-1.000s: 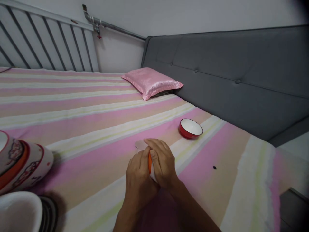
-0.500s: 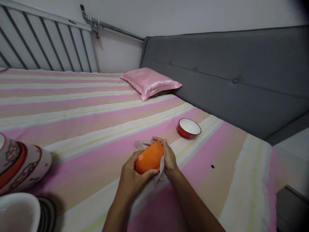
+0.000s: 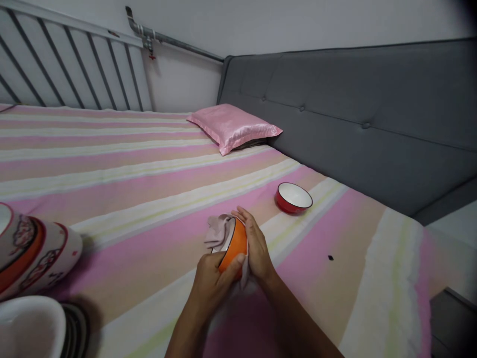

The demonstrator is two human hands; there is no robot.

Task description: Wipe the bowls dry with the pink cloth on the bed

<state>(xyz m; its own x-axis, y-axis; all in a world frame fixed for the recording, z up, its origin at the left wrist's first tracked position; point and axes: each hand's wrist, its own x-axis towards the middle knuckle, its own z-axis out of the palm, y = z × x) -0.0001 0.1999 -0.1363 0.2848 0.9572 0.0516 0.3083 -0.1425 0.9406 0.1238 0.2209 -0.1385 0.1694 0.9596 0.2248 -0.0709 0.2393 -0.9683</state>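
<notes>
Both my hands hold a small orange bowl [image 3: 234, 245] with a white inside, just above the striped bed sheet [image 3: 141, 184]. My left hand [image 3: 214, 278] grips the bowl from below, thumb on its orange side. My right hand [image 3: 255, 246] is closed round the bowl's right side and presses a pale pinkish cloth [image 3: 219, 229] against it. The cloth bunches over the bowl's rim on the left and hangs below my right palm.
A red bowl [image 3: 294, 198] with a white inside sits on the sheet to the right. Patterned bowls [image 3: 33, 256] and a white dish [image 3: 30, 325] stand at the lower left. A pink pillow [image 3: 234, 126] lies by the grey padded headboard [image 3: 372, 119]. Railing bars stand far left.
The bowl has been turned in my hands: its orange side faced up half a second ago, and now its rim tilts to the left with the cloth bunched over it.
</notes>
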